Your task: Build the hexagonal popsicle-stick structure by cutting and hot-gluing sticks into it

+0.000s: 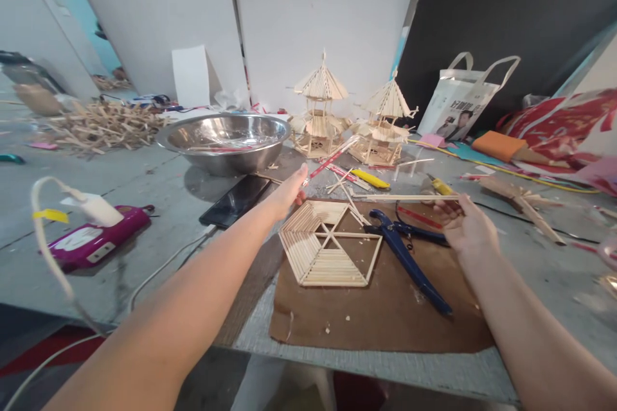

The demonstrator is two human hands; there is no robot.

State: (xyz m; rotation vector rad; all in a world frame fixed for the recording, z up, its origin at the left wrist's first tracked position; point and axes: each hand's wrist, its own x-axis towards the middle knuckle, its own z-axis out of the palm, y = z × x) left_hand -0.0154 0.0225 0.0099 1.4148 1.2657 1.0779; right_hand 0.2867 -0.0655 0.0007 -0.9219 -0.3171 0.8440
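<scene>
My left hand (291, 190) is closed on one end of a slim red-and-clear strip (328, 162), perhaps a plastic wrapper, which slants up to the right. Thin wooden sticks (400, 197) lie level in the fingers of my right hand (466, 223), pointing left. Between and below the hands, a hexagonal frame of wooden sticks (332, 268) rests on a brown board (308, 321). Some of its sections are filled with parallel sticks; others show the board through them. Blue-handled pliers (409, 263) lie beside the frame, under the right hand's sticks.
Two stick-built pagodas (322, 90) (385, 106) stand behind. A steel bowl (226, 160), black phone (236, 200) and purple power strip (103, 241) with cables are on the left. A yellow-handled cutter (439, 185), a yellow object (370, 179) and a white bag (456, 103) are rightward.
</scene>
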